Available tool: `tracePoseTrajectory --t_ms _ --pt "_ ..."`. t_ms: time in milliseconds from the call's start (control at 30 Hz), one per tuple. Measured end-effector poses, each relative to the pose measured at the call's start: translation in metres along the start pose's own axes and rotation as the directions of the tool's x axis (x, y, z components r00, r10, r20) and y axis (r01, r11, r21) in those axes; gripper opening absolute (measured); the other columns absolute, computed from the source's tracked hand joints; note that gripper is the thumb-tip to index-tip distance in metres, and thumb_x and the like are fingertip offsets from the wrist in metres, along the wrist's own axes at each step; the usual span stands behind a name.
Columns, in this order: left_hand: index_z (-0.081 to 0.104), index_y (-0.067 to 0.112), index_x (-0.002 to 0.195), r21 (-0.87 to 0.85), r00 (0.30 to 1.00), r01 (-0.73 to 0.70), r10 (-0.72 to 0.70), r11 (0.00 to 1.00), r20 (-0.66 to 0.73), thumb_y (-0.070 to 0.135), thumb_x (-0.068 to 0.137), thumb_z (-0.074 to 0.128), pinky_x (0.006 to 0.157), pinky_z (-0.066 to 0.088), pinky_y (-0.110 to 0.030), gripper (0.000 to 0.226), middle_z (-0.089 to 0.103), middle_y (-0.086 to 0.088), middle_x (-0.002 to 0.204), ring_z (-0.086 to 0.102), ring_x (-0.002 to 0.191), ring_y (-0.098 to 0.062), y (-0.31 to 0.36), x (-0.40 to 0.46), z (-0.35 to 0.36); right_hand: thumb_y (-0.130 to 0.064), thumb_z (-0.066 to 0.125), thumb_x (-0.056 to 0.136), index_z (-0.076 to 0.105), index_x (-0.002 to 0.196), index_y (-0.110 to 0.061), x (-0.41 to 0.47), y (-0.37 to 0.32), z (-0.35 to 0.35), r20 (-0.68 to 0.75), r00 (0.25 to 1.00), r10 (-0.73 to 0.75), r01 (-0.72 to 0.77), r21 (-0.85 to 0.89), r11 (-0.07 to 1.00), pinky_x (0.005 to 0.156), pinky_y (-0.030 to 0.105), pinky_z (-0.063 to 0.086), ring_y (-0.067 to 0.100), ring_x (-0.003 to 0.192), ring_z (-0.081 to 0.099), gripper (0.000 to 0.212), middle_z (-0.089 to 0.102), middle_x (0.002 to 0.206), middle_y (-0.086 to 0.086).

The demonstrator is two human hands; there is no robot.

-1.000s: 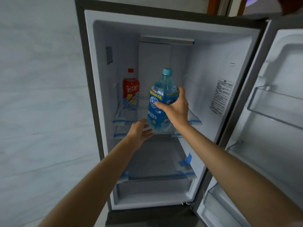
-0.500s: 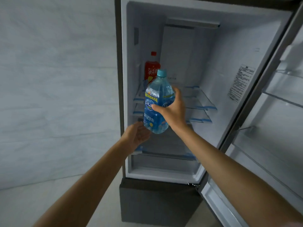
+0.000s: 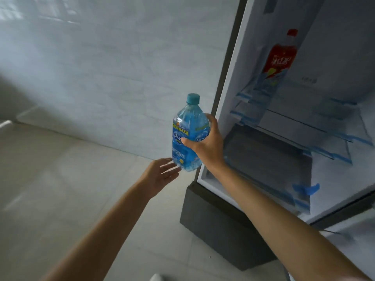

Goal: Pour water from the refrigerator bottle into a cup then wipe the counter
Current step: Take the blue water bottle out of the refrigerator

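A clear blue water bottle [image 3: 185, 134] with a teal cap and blue label is upright in the air, outside the open refrigerator [image 3: 229, 110] and just left of its frame. My right hand [image 3: 207, 145] grips it around the label. My left hand [image 3: 160, 175] is open, palm up, with its fingertips at the bottle's base. No cup or counter is in view.
A red-labelled drink bottle [image 3: 278, 59] stands on an upper glass shelf [image 3: 324, 126] inside the refrigerator. The refrigerator's dark base [image 3: 215, 226] juts out low on the floor. A white tiled wall [image 3: 101, 67] and pale floor tiles [image 3: 60, 189] fill the left.
My right hand has drawn the water bottle out of the refrigerator and to the left. The view has swung left, and my left hand has followed under the bottle.
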State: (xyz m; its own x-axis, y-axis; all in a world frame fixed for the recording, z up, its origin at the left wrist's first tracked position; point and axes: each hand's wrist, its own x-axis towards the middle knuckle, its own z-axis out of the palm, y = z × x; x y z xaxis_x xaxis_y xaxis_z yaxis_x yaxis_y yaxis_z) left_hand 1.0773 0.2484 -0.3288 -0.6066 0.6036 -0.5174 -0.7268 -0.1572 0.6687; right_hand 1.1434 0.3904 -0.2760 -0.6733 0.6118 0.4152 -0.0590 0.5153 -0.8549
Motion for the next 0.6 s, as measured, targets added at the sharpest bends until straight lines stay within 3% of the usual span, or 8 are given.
tracePoseTrajectory --t_ms 133,400,600 --pt "0.056 0.001 0.095 -0.129 0.992 -0.034 0.018 0.991 -0.127 0.007 0.091 0.043 0.092 0.049 -0.041 0.015 0.063 -0.021 0.106 0.063 0.096 -0.035 -0.006 -0.021 -0.052 -0.039 0.081 0.06 0.042 0.117 -0.036 -0.018 -0.003 0.048 0.155 0.988 -0.022 0.016 0.039 0.999 0.084 0.032 0.056 0.001 0.098 0.061 0.07 0.057 0.105 -0.025" --pt "0.056 0.003 0.094 -0.316 0.935 -0.186 0.068 0.931 -0.349 0.009 0.091 0.045 0.088 0.049 -0.039 0.012 0.062 -0.019 0.103 0.062 0.092 -0.032 0.0 -0.066 -0.149 -0.04 0.084 0.057 0.041 0.116 -0.036 -0.054 -0.026 0.163 0.395 0.915 -0.087 0.048 0.106 0.993 0.082 0.028 0.055 -0.004 0.092 0.059 0.073 0.053 0.101 -0.029" --pt "0.054 0.002 0.107 -0.359 0.844 -0.326 0.098 0.874 -0.527 0.008 0.091 0.048 0.087 0.05 -0.039 0.018 0.061 -0.018 0.108 0.063 0.094 -0.031 0.023 -0.115 -0.235 -0.036 0.087 0.06 0.041 0.123 -0.023 -0.089 -0.067 0.268 0.535 0.82 -0.2 0.116 0.187 0.975 0.084 0.034 0.056 0.009 0.096 0.06 0.078 0.057 0.11 -0.011"
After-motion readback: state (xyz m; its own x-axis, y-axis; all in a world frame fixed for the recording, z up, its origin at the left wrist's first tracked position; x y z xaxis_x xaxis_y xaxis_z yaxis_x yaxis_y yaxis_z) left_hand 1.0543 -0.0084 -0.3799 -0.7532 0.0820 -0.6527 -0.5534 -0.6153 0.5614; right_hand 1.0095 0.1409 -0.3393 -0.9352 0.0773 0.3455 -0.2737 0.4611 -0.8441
